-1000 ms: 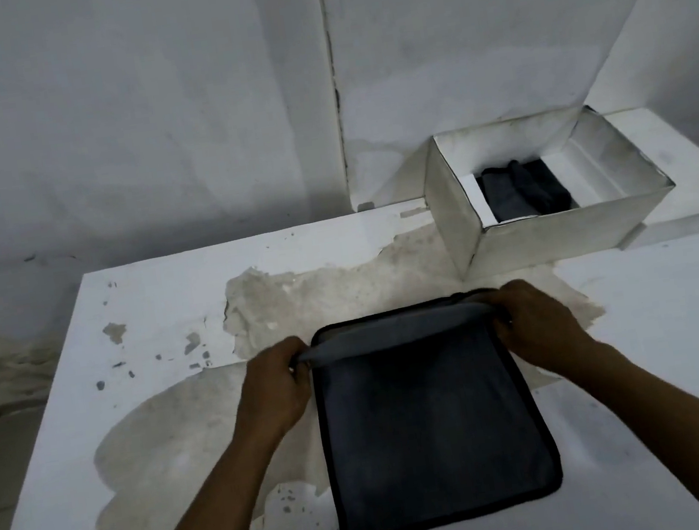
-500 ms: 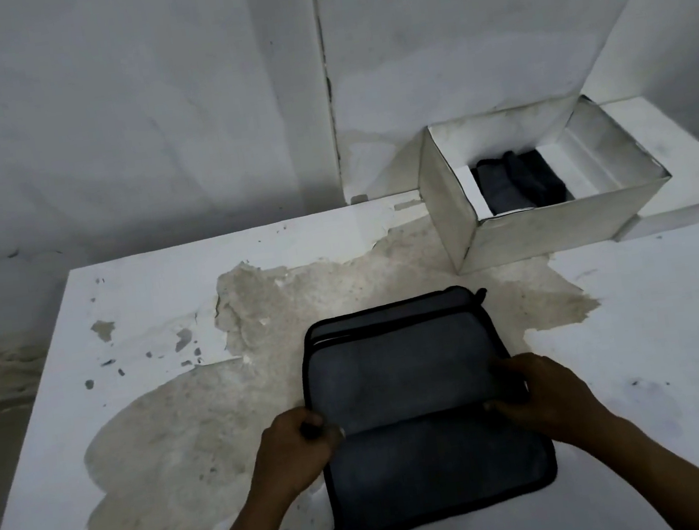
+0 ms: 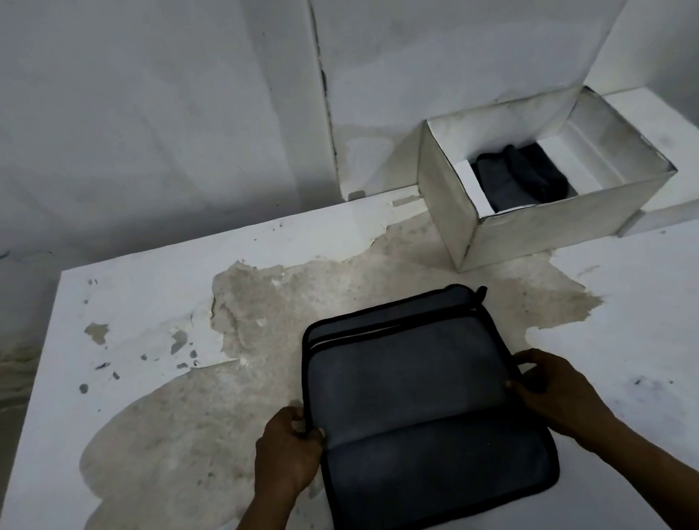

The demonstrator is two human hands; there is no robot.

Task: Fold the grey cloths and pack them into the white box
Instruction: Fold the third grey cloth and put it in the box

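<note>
Left hand (image 3: 290,446): fingers curled, pinching the black-trimmed left edge of the grey cloth (image 3: 419,389) at mid-length.
Right hand (image 3: 550,394): the same pinch on the right edge, level with the left.
Grey cloth: lies flat on the surface (image 3: 140,294), lower centre of the frame. Its far part is folded toward the person, and the flap's front edge runs across between the two hands.
Handling: it looks light, soft and limp, and likely to sag or unfold if lifted by one corner.
Where to hold: both side edges at the fold line, or flat under the finished bundle.
White box (image 3: 558,226): upper right of the frame, well apart from the cloth, with folded dark cloths (image 3: 515,180) already inside.
Change: a second ago both hands gripped the far edge, just lifted. That edge now lies folded over, and the hands are down at mid-cloth.
</note>
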